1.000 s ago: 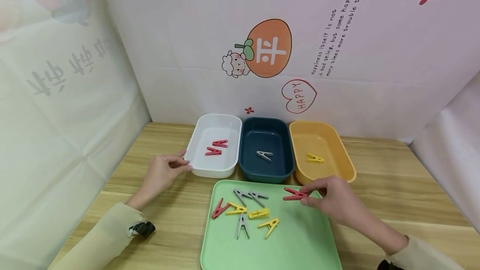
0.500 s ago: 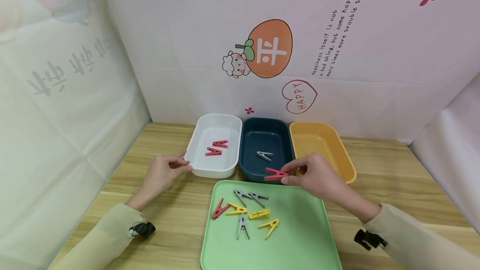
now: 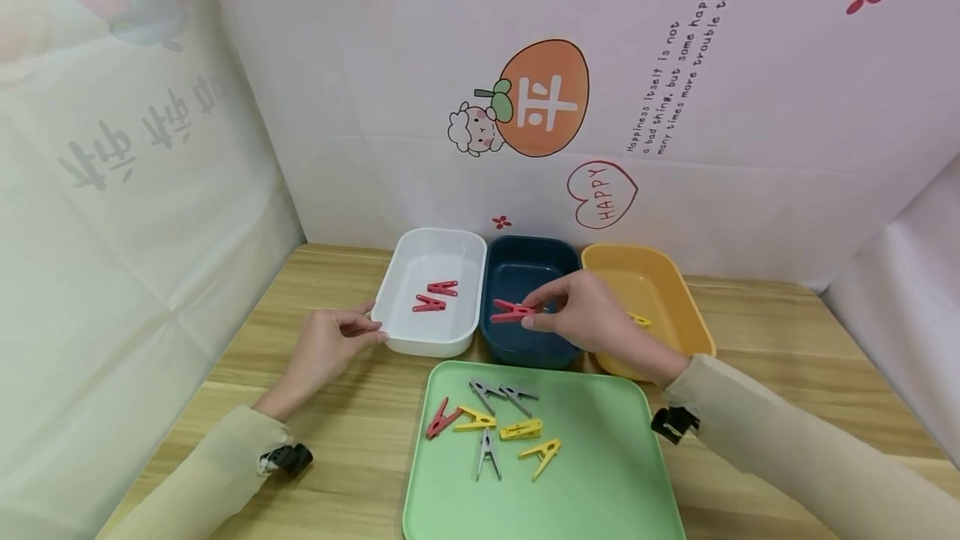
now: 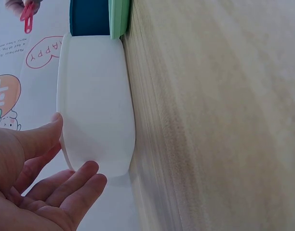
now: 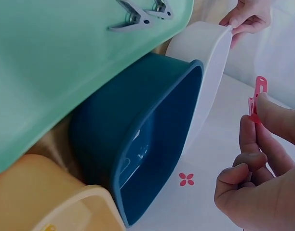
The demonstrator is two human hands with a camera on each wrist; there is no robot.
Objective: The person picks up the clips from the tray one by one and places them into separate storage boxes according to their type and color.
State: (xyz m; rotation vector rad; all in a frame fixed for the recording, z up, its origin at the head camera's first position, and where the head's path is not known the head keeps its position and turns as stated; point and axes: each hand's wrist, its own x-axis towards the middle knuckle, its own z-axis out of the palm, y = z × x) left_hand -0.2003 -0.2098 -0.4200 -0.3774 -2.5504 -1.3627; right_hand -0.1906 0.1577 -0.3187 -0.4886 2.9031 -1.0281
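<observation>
A red clothespin (image 3: 511,311) is pinched between the thumb and fingers of my right hand (image 3: 581,311), above the dark blue bin (image 3: 517,348). In the right wrist view the clothespin (image 5: 258,96) is clear of that bin's rim. My left hand (image 3: 330,348) holds the near left edge of the white bin (image 3: 435,347); in the left wrist view its thumb lies at the rim and its fingers along the side. Two red clothespins (image 3: 430,303) lie in the white bin. Red, yellow and grey clothespins (image 3: 487,448) lie on the green tray (image 3: 592,482).
The yellow-orange bin (image 3: 693,323) stands right of the blue one, a yellow clothespin (image 3: 639,320) inside, partly behind my right arm. All three bins stand side by side on the wooden table (image 3: 337,457), before a printed cloth backdrop (image 3: 375,107).
My right hand has carried the red clothespin leftward and away from me, from over the green tray to over the dark blue bin. My left hand has stayed on the white bin.
</observation>
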